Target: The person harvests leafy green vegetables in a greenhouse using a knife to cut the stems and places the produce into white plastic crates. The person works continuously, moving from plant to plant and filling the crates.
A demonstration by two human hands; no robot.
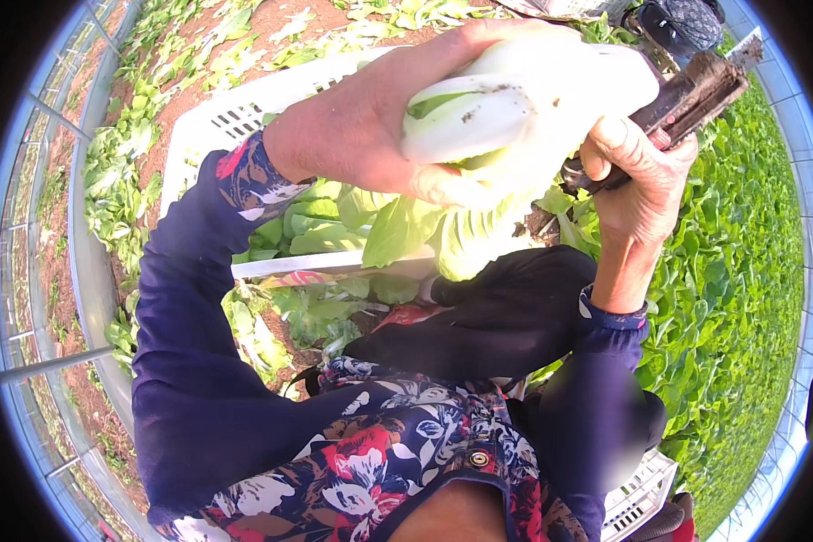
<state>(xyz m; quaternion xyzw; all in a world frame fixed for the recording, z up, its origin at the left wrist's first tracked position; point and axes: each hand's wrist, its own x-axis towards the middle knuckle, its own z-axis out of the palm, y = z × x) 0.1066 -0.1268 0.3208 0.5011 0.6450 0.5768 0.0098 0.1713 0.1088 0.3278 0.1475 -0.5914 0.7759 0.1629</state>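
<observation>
My left hand is wrapped around a leafy cabbage-like green, its thick white stalks up and pale leaves hanging below. Specks of soil dot the stalks, and sunlight washes out their far side. On the right, my right hand grips a soil-caked dark hand tool with a narrow metal piece at its far end. The right thumb is close to the base of the green; glare hides whether it touches. Beneath the left hand stands a white plastic crate with green leaves inside.
Cut leaves litter the brown soil at left and top. Dense growing greens fill the right side. A second white crate is at lower right, near my elbow. A dark patterned item lies at upper right. Metal framing runs along the left.
</observation>
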